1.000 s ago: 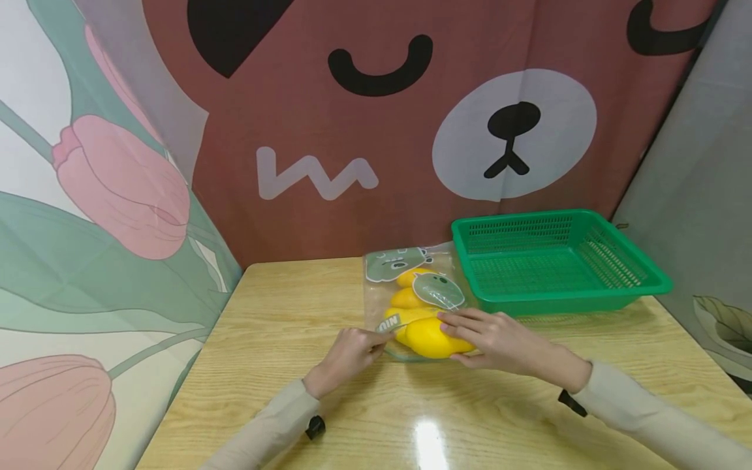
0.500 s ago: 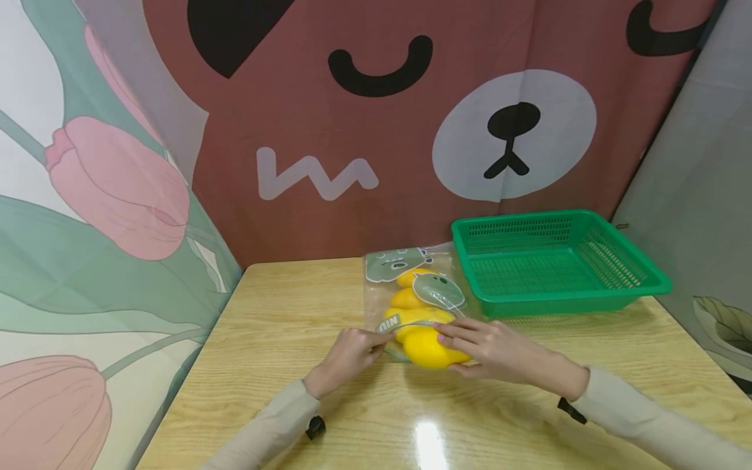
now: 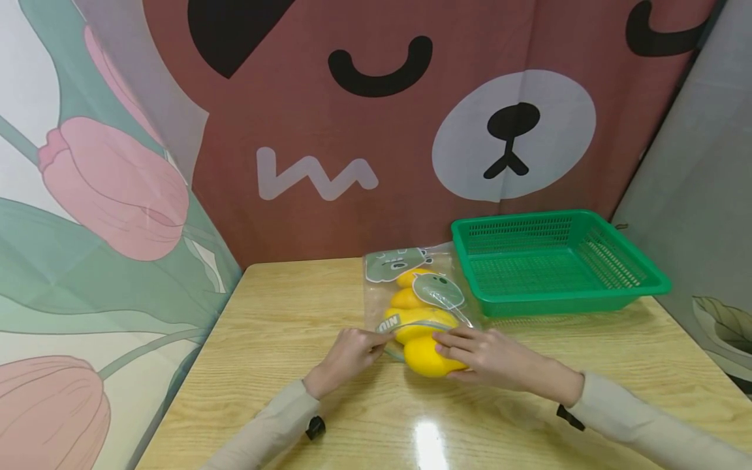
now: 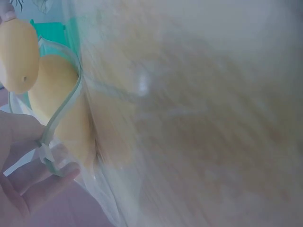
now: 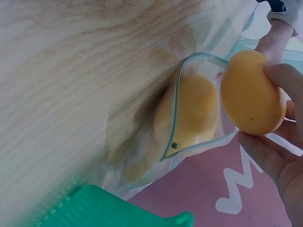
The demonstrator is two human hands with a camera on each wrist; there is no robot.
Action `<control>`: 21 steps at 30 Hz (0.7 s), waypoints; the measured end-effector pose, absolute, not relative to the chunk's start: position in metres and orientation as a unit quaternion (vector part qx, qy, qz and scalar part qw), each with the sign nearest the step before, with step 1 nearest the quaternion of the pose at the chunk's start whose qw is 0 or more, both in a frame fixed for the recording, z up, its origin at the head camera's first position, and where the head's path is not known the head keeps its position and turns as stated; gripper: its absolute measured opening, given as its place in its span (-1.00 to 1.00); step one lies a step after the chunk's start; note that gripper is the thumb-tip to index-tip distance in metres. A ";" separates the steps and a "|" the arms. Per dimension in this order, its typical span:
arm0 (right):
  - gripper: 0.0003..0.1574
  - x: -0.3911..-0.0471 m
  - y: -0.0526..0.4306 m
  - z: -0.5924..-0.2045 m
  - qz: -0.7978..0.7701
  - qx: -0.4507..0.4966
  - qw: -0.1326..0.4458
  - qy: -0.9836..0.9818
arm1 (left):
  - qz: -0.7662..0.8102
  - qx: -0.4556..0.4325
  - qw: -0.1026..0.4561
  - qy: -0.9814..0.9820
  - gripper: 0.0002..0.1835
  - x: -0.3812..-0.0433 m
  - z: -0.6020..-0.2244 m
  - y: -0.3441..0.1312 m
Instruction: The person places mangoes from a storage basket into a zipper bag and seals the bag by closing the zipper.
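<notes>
A clear zip bag [image 3: 376, 300] with green cartoon prints lies on the table, several yellow mangoes [image 3: 411, 299] inside it. My left hand [image 3: 348, 356] pinches the green-edged rim of the bag's mouth [image 4: 60, 109] at its left corner. Thumb and fingers of my right hand [image 3: 490, 356] grip one yellow mango [image 3: 427, 356] just in front of that mouth. In the right wrist view the held mango [image 5: 251, 93] is outside the bag, beside the gaping mouth. Another mango [image 5: 198, 111] shows just within the opening.
A green plastic basket [image 3: 564, 303] with perforated sides stands at the back right, beside the bag. The wooden table [image 3: 282, 307] reaches back to a brown curtain [image 3: 294, 222] with a bear print. A floral curtain [image 3: 106, 307] borders the left side.
My right hand has drawn the mango toward me and slightly down, away from the bag's mouth. The rim now shows behind the mango. My left hand stays in place on the bag.
</notes>
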State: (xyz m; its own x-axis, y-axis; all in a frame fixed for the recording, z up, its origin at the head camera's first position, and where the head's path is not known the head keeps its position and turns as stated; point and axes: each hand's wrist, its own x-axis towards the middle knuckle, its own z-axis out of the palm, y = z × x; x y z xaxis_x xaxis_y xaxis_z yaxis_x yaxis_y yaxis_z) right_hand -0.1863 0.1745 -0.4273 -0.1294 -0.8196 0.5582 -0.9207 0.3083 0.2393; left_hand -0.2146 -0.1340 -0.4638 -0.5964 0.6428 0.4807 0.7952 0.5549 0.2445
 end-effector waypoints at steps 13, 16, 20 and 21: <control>-0.47 -0.188 0.173 -0.434 0.074 0.571 0.315 -0.754 | -0.226 -0.416 0.161 -0.866 -0.66 -0.214 -0.463 -0.135; -0.46 -0.188 0.173 -0.436 0.070 0.569 0.310 -0.758 | -0.226 -0.416 0.164 -0.865 -0.66 -0.214 -0.463 -0.135; -0.47 -0.189 0.172 -0.438 0.069 0.569 0.308 -0.759 | -0.229 -0.415 0.165 -0.865 -0.66 -0.214 -0.463 -0.135; -0.46 -0.189 0.172 -0.438 0.068 0.569 0.308 -0.759 | -0.230 -0.415 0.165 -0.865 -0.65 -0.214 -0.463 -0.135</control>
State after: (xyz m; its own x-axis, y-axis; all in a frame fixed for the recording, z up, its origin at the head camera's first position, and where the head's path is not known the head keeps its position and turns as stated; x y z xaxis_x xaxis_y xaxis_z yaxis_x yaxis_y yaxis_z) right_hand -0.1892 0.1722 -0.4378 -0.1625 -0.8219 0.5460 -0.9063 0.3432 0.2468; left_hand -0.2139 -0.1352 -0.4634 -0.6009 0.6424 0.4757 0.7938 0.5493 0.2610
